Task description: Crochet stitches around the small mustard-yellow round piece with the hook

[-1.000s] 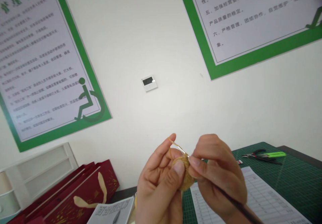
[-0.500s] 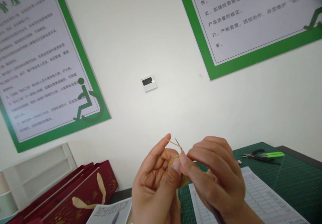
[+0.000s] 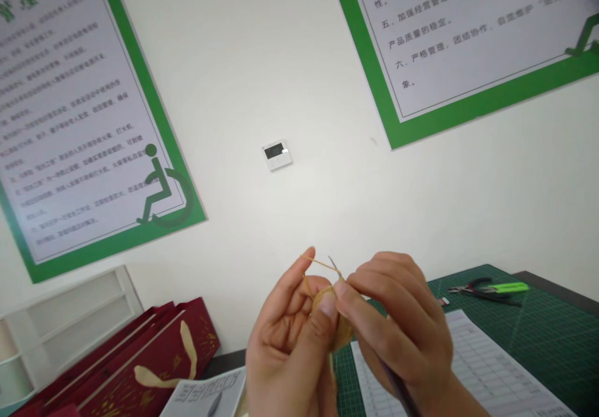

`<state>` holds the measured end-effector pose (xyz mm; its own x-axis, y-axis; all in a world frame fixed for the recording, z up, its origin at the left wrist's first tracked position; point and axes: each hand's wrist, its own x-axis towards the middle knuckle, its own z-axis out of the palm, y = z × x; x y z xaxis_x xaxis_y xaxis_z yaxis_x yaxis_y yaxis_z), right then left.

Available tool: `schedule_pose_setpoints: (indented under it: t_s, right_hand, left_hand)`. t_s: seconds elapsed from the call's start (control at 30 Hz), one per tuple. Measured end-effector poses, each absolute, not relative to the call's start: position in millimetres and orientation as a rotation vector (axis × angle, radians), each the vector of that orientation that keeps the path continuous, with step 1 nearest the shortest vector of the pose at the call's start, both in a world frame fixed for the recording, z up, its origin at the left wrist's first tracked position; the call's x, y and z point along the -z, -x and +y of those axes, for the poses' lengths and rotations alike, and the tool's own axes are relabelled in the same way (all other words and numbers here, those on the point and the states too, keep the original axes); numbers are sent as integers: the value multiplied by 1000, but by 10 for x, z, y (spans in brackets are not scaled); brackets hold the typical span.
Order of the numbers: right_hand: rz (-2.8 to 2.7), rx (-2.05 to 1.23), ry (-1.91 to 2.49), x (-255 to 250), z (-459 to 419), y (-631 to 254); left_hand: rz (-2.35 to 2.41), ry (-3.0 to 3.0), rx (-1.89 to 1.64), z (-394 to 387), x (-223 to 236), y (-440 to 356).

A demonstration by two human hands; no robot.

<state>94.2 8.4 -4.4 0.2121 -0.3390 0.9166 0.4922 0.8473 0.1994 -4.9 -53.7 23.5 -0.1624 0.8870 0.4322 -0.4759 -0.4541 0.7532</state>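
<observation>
My left hand pinches a small tan crocheted piece between thumb and fingers, with tan yarn stretched over the raised index finger. My right hand is closed on a thin crochet hook. The hook's metal tip pokes up through the piece just above my fingertips, and its dark handle runs down under my right palm. Both hands are held up in front of the wall, above the table's near edge.
A green cutting mat covers the table at right, with a printed sheet, pliers and a green lighter-like tool. Red gift bags and a white shelf stand at left. A leaflet lies below.
My right hand has shifted left and closer to my left hand. The hook's tip now sticks up through the piece, where before it lay beside it.
</observation>
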Motion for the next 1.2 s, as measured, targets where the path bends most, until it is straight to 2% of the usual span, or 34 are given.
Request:
schedule_pose_setpoints:
  t_s: [0.1,0.2,0.33,0.57,0.67,0.8,0.87,1.03,1.2]
  right_hand:
    - [-1132,612,131,69,78,-937]
    - [-1198,209,-52,50,72,-894]
    - [-1188,-412,-155,4,65,-848]
    - [-1017,-723,-262,4,44,-860]
    - [-983,-996,-260,-22,14,-887]
    - [-986,-1349,-163,-75,-9,-919]
    - [-1026,-1347,-135,-83,8,-921]
    - [-1153,-912,-112,-43,83,-889]
    - [-1116,-836,-72,-5,102,-871]
  left_hand:
    - [553,-1061,-1666,-560,-254,57]
    - [543,-975,-1480,-554,-294,127]
    - [525,-984,-1494,-510,-298,193]
    - [405,-1008,-1443,-461,-289,224]
    - [385,-1047,-1370,-440,-285,244]
    - [472,-1142,-1580,-435,-254,203]
    - [547,-1173,-1732,-447,-240,153]
    - [593,-1175,-1862,-474,-231,50]
    - [635,-1188,-1939,-474,-236,43]
